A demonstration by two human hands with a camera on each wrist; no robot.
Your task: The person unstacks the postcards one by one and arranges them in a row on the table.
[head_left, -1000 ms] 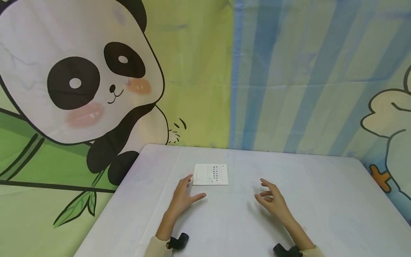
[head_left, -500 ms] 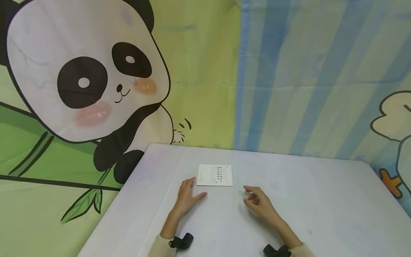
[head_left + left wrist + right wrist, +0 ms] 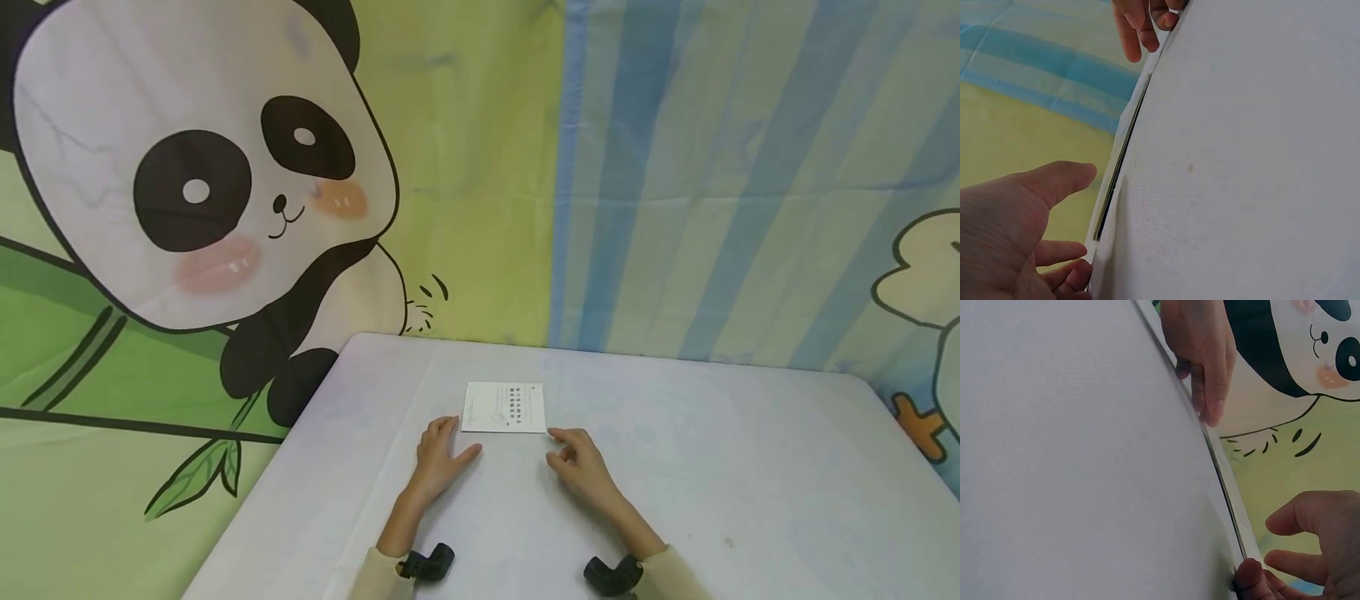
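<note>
A thin white booklet (image 3: 486,408) with dark printed characters lies flat on the white table. My left hand (image 3: 437,462) is at its near left corner, thumb spread away from the fingers and nothing between them. At the opposite side, my right hand (image 3: 585,473) has its fingers slightly bent, with the index fingertip right at the near right corner. Both wrist views catch the booklet (image 3: 1225,487) nearly edge-on as a narrow dark strip. In the right wrist view the lower fingers (image 3: 1254,578) of my right hand overlap the booklet's end.
The white table (image 3: 750,467) reaches back to a printed curtain (image 3: 465,167) with a panda figure on the left and blue stripes on the right. Each wrist wears a black camera (image 3: 427,563) beside a cream sleeve (image 3: 675,575).
My right hand has moved left, from well apart to the booklet's right corner. The left hand stays near the left corner. The head view has turned slightly left; the booklet lies still.
</note>
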